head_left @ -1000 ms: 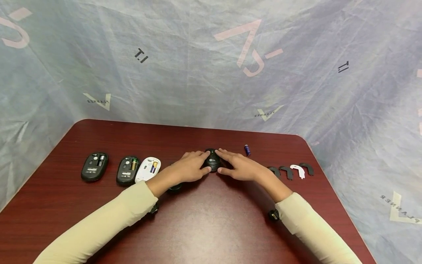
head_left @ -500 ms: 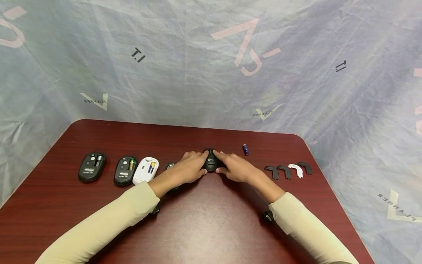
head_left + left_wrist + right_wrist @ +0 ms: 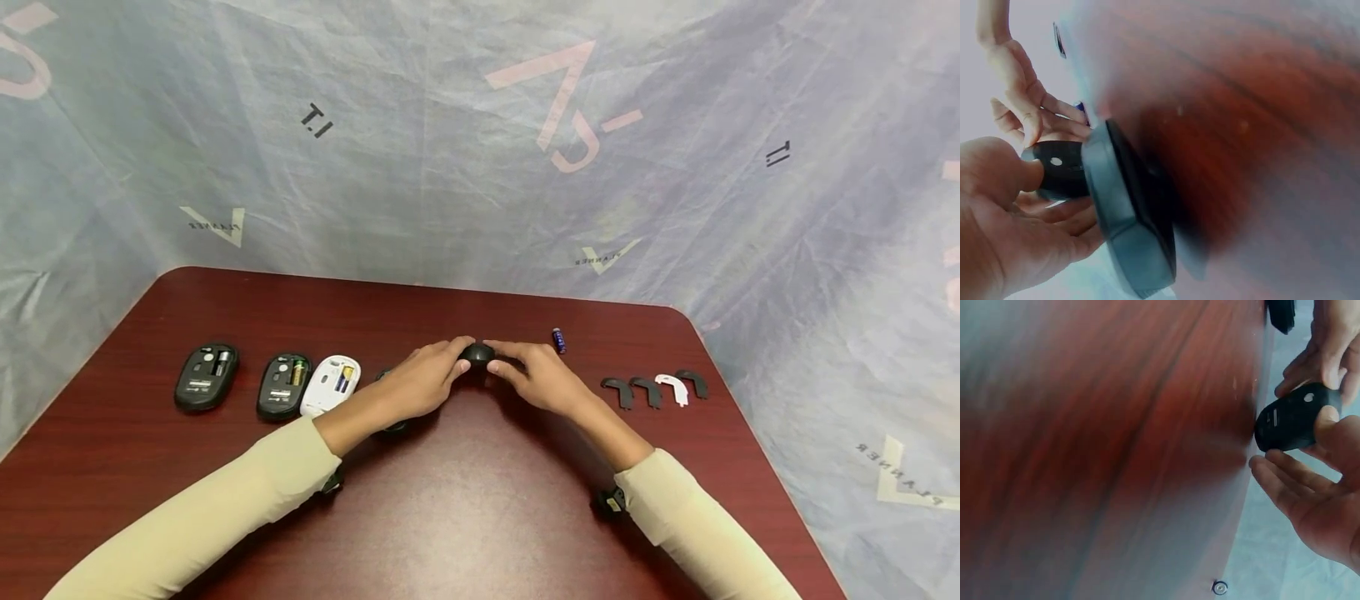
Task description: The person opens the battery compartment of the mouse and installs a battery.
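A black computer mouse is held between both hands near the middle of the table, tilted so its underside faces back toward the person. In the head view my left hand grips its left side, thumb at the near edge. My right hand holds the opposite side with thumb and fingers. The right wrist view shows the mouse with a pale round spot on its underside and its front end low at the tabletop. Close under my left wrist lies another dark mouse, mostly hidden by the forearm in the head view.
To the left lie two black mice, one farther out and one nearer, beside a white mouse; their battery bays are uncovered, each with a battery. A blue battery lies right of the hands. Several curved covers, one white, line the right side.
The mouse was lying top side up under both hands' fingertips. It is now tipped up, with thumbs and fingers gripping its sides.
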`<action>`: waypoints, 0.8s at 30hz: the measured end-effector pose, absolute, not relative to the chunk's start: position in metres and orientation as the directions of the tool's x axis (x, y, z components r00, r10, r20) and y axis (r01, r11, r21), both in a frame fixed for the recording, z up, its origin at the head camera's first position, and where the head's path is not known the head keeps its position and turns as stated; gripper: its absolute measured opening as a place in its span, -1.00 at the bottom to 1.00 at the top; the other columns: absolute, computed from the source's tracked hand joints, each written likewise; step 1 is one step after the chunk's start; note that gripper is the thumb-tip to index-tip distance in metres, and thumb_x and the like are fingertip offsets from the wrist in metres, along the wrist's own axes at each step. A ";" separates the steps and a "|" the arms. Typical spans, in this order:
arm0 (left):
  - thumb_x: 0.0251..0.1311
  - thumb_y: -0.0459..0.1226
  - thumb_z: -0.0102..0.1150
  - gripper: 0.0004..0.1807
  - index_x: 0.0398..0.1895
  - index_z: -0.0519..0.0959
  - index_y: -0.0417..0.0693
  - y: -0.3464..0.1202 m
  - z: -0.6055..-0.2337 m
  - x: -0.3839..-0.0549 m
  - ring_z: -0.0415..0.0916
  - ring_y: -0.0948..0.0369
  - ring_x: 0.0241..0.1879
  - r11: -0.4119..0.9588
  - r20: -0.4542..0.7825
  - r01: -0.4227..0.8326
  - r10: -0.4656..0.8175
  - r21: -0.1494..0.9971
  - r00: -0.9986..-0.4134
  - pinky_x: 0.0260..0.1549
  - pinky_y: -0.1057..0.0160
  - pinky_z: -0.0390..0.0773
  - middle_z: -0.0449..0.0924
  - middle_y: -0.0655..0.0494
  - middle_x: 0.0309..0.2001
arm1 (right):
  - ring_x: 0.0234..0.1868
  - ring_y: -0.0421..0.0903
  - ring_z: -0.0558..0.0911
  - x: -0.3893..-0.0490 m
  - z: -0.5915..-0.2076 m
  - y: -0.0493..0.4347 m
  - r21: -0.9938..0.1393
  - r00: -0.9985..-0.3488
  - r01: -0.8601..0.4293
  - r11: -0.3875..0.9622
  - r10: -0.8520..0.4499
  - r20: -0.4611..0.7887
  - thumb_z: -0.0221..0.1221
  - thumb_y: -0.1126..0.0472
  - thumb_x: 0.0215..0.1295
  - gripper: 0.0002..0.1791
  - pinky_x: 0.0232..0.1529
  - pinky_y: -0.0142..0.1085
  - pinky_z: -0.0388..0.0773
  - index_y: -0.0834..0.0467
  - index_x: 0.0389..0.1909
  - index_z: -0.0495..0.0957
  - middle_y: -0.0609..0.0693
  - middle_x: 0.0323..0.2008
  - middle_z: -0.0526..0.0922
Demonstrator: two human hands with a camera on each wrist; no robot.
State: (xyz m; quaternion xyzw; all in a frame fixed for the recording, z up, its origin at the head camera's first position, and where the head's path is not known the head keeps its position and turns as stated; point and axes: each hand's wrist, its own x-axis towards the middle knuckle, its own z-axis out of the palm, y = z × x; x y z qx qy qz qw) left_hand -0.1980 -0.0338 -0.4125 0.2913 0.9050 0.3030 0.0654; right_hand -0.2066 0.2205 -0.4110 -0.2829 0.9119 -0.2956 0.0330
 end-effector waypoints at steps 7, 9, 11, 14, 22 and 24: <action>0.85 -0.22 -0.10 -0.61 0.52 0.44 -0.19 -0.039 -0.410 -0.201 0.69 0.00 0.18 0.590 0.147 0.535 0.577 0.605 -0.803 0.20 -0.08 0.74 0.70 -0.20 0.23 | 0.21 0.02 0.84 -0.202 -0.410 0.215 -0.595 -0.874 -0.446 0.669 -0.469 0.128 0.18 0.05 0.79 -0.55 0.16 -0.04 0.82 0.16 0.48 0.67 0.14 0.26 0.84; 0.85 -0.21 -0.10 -0.63 0.49 0.46 -0.18 -0.039 -0.409 -0.201 0.67 0.01 0.14 0.586 0.152 0.528 0.569 0.614 -0.808 0.18 -0.08 0.73 0.69 -0.18 0.21 | 0.05 -0.04 0.84 -0.201 -0.409 0.213 -0.613 -0.886 -0.418 0.670 -0.451 0.111 0.16 0.04 0.80 -0.56 0.00 -0.13 0.77 0.14 0.48 0.67 0.12 0.13 0.88; 0.86 -0.18 -0.12 -0.63 0.47 0.47 -0.16 -0.040 -0.408 -0.202 0.66 0.02 0.15 0.576 0.145 0.509 0.559 0.639 -0.816 0.19 -0.08 0.72 0.68 -0.16 0.23 | -0.05 -0.06 0.82 -0.200 -0.408 0.211 -0.638 -0.896 -0.387 0.665 -0.435 0.090 0.14 0.03 0.81 -0.56 -0.08 -0.19 0.72 0.13 0.48 0.67 0.11 0.01 0.88; 0.87 -0.14 -0.14 -0.61 0.47 0.49 -0.13 -0.040 -0.408 -0.202 0.67 0.00 0.20 0.561 0.130 0.465 0.533 0.685 -0.836 0.23 -0.10 0.71 0.69 -0.14 0.28 | -0.02 -0.01 0.83 -0.198 -0.408 0.209 -0.691 -0.908 -0.332 0.642 -0.415 0.051 0.09 0.00 0.84 -0.58 -0.01 -0.17 0.78 0.12 0.41 0.70 0.12 -0.03 0.85; 0.87 -0.01 -0.12 -0.52 0.44 0.58 -0.14 -0.037 -0.410 -0.199 0.76 0.12 -0.13 0.476 0.050 0.266 0.419 0.838 -0.906 0.00 0.07 0.80 0.80 -0.10 0.06 | -0.01 0.08 0.87 -0.194 -0.411 0.198 -0.894 -0.920 -0.150 0.423 -0.391 -0.030 -0.03 -0.01 0.89 -0.55 0.11 -0.05 0.90 0.24 0.40 0.56 0.27 0.13 0.76; 0.86 -0.02 -0.10 -0.51 0.41 0.60 -0.18 -0.035 -0.412 -0.199 0.77 0.17 -0.26 0.436 0.032 0.214 0.389 0.874 -0.921 -0.15 0.12 0.83 0.81 -0.14 0.03 | -0.07 0.08 0.87 -0.193 -0.412 0.196 -0.922 -0.918 -0.127 0.365 -0.395 -0.030 -0.04 0.06 0.89 -0.55 0.07 -0.04 0.91 0.24 0.51 0.47 0.32 0.19 0.73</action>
